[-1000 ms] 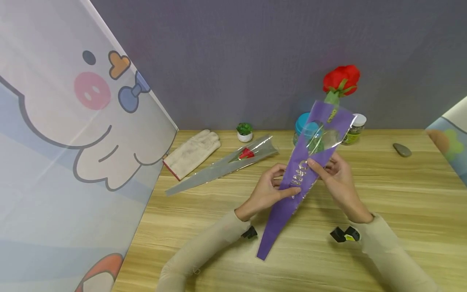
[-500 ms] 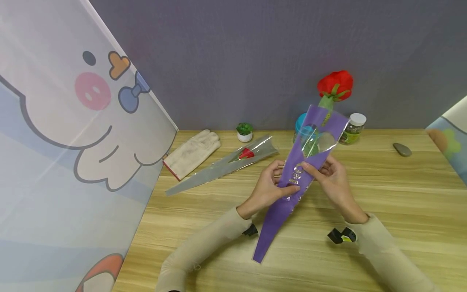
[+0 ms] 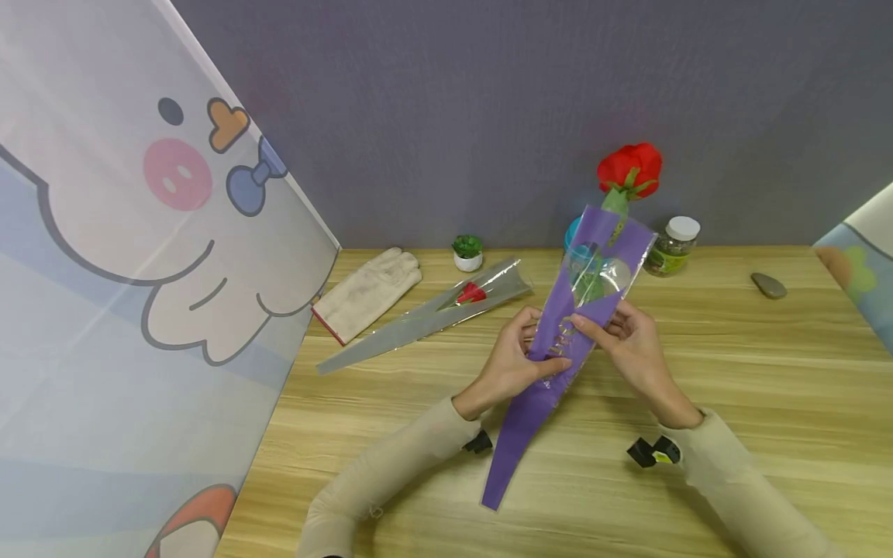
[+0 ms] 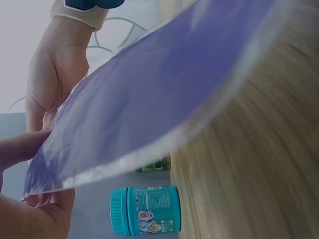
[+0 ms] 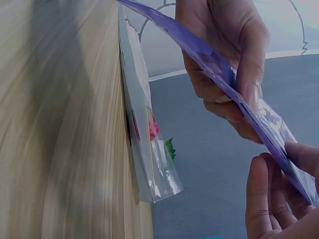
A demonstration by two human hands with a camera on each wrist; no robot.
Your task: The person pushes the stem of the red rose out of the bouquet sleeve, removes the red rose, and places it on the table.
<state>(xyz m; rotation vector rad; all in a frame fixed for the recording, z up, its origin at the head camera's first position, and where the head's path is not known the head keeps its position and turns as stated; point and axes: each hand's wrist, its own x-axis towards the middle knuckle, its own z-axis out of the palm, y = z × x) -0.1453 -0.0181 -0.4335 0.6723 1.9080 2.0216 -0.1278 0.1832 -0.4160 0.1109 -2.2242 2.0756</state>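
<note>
A purple flower sleeve (image 3: 528,415) with a clear window and gold lettering slants above the table in the head view. Out of its wide upper end rises a red artificial rose (image 3: 630,169), its bloom beyond the rim and green stem partly inside. My left hand (image 3: 508,358) pinches the sleeve's left side, thumb in front and fingers behind. Higher up, my right hand (image 3: 633,346) pinches the right edge the same way. In the left wrist view the purple sleeve (image 4: 144,94) bows across the frame. The right wrist view shows the sleeve (image 5: 219,82) nearly edge-on between both hands.
A clear sleeve (image 3: 418,318) with a smaller red rose (image 3: 471,293) lies at left beside white work gloves (image 3: 367,294). Along the back stand a small potted plant (image 3: 467,253), a blue-lidded jar (image 4: 147,210) and a white-lidded jar (image 3: 672,246). A grey stone (image 3: 768,285) lies right.
The purple sleeve and rose have shifted left and lower in the head view, with both hands keeping hold. My right hand has moved slightly left. Things on the table stay where they were.
</note>
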